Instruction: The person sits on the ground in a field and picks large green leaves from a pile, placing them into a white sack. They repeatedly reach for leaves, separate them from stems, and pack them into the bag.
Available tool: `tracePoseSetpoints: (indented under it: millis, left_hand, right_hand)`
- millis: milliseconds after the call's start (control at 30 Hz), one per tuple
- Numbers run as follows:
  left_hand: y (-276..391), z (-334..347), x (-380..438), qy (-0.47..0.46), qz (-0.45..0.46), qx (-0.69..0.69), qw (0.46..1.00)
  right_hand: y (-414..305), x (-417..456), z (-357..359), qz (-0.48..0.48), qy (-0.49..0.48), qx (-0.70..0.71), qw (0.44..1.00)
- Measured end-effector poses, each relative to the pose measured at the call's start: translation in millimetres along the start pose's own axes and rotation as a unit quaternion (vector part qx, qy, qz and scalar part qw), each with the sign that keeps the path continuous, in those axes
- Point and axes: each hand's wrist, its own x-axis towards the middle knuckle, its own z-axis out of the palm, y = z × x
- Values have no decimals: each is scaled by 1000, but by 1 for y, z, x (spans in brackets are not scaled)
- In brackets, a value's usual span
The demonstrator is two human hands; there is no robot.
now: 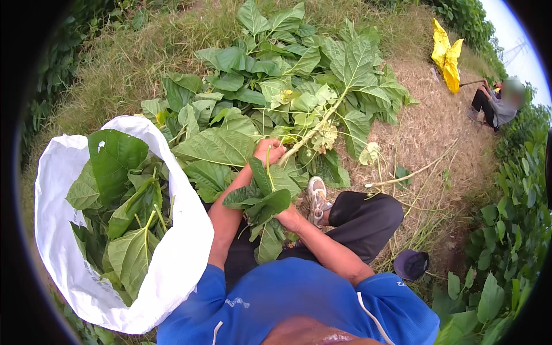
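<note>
My left hand (269, 151) has its fingers curled on a thin leaf stalk, beside the lower end of a thick leafy branch (312, 131). Closer to my body, my right hand (290, 217) holds a bunch of green leaves (267, 202), which hides most of its fingers. Beyond both hands spreads a heap of cut leafy branches (241, 95), with some yellowish leaves and thin vines among them. On my left a white woven sack (185, 241) stands with its mouth wide, and large loose leaves (129, 254) fill the part that shows.
A bare cut branch (409, 177) lies on dry grass to the right. A dark cap (411, 264) rests near my right elbow. Farther off, a seated person (502, 103) holds a stick near a yellow plastic sheet or sack (447, 56). Leafy plants (513, 215) border the right side.
</note>
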Motion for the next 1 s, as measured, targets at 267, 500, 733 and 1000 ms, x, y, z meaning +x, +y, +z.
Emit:
tracePoseSetpoints:
  millis: [267, 500, 733, 1000]
  left_hand:
    - [135, -14, -92, 69, 254, 315, 912]
    - [134, -94, -188, 383, 187, 125, 896]
    - [117, -94, -205, 348, 55, 268, 897]
    - [96, -101, -207, 311, 129, 65, 939]
  right_hand:
    - [-32, -5, -141, -108, 342, 259, 897]
    - [-29, -28, -143, -49, 338, 304, 889]
    - [-43, 31, -57, -4, 157, 159, 975]
    - [-41, 71, 15, -3, -70, -212, 975]
